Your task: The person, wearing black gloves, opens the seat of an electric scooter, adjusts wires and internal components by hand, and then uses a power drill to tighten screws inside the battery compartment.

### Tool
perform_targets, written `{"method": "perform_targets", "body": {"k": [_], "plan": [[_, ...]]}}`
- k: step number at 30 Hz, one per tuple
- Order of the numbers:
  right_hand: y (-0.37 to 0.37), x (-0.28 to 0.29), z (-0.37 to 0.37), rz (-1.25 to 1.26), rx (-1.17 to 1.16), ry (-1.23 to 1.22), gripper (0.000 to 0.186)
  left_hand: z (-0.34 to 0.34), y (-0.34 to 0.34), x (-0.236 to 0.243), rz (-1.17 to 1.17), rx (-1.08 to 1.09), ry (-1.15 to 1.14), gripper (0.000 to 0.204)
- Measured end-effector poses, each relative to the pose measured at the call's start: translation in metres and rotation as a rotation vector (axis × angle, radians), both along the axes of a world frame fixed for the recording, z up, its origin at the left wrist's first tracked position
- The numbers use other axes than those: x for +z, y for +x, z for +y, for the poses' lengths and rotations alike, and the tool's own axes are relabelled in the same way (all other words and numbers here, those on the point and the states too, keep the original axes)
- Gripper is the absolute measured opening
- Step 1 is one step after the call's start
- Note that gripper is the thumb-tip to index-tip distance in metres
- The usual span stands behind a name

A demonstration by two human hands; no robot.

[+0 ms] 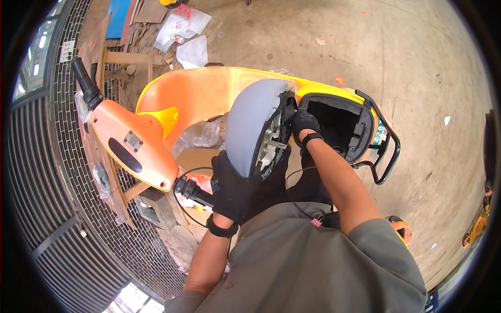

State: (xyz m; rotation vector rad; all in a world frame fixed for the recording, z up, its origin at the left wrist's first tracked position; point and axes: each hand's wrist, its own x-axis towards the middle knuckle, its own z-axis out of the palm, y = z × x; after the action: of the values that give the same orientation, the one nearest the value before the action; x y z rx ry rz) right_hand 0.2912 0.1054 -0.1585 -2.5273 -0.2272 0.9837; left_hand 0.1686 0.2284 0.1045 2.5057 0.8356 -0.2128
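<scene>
Head camera: grey seat (pixel 251 122) tipped up for two-handed work

Steadied at its near end by a black-gloved left hand (pixel 235 185), the grey seat stands on edge over an orange-and-yellow scooter (pixel 201 88), its rounded cover facing left and its underside, with a pale metal bracket (pixel 275 144), turned to the right. The left hand grips that end, with part of its hold hidden. The right hand (pixel 304 124), gloved to match, presses curled fingers to the underside's right edge; whether they pinch anything cannot be told. Just to the right lies the uncovered black storage box (pixel 368 128), with a black rear rack (pixel 397 146) beyond it. White paper sheets (pixel 192 49) litter the floor on the far side.

Judging by the pose, the step in hand is handling work along the seat's underside edge. The next move seems to call for a firm left hold, so the seat does not tip, while the right fingers work in the narrow space by the box.
</scene>
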Motion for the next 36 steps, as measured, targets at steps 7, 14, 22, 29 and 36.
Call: {"method": "perform_targets", "body": {"k": [7, 14, 22, 29, 36], "plan": [[0.002, 0.010, 0.003, -0.124, 0.188, -0.076, 0.025, 0.001, -0.003, -0.002, -0.013, 0.020, -0.013, 0.067], [0.014, 0.035, 0.005, 0.018, 0.220, -0.098, 0.021, 0.001, -0.002, 0.000, -0.013, -0.009, -0.005, 0.066], [-0.001, 0.000, 0.023, -0.130, -0.222, 0.091, 0.027, 0.000, 0.001, 0.004, 0.036, 0.063, -0.080, 0.067], [0.016, 0.012, 0.015, 0.049, 0.199, -0.089, 0.028, 0.000, -0.004, 0.000, 0.001, 0.033, -0.062, 0.067], [0.007, 0.011, 0.022, 0.038, -0.244, -0.011, 0.027, -0.002, -0.002, -0.001, -0.007, 0.026, -0.045, 0.065]]}}
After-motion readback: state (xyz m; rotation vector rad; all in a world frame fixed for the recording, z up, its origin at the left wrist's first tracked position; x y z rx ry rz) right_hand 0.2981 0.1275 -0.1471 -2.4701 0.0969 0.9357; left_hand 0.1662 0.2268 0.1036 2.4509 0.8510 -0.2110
